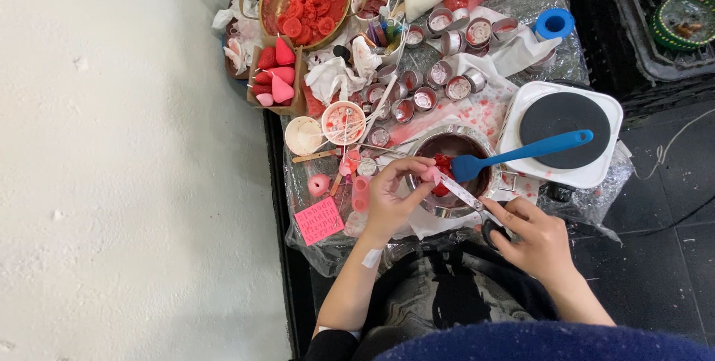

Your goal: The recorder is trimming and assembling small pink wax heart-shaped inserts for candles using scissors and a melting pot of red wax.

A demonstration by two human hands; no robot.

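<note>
Left hand [391, 201] pinching small pink wax piece [431, 174] above round metal pot [453, 154] on worktop [488, 112]; right hand [538, 238] gripping black-handled scissors [477, 208], blades at the piece. Blue spatula [521, 152] resting in pot.

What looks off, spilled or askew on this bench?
Red wax stains blot the white paper beside the hot plate. The blue spatula lies askew, head in the metal pot, handle across the burner. Empty metal cups sit scattered, some tipped. Left hand holds a small pink piece; right hand holds scissors.
</note>
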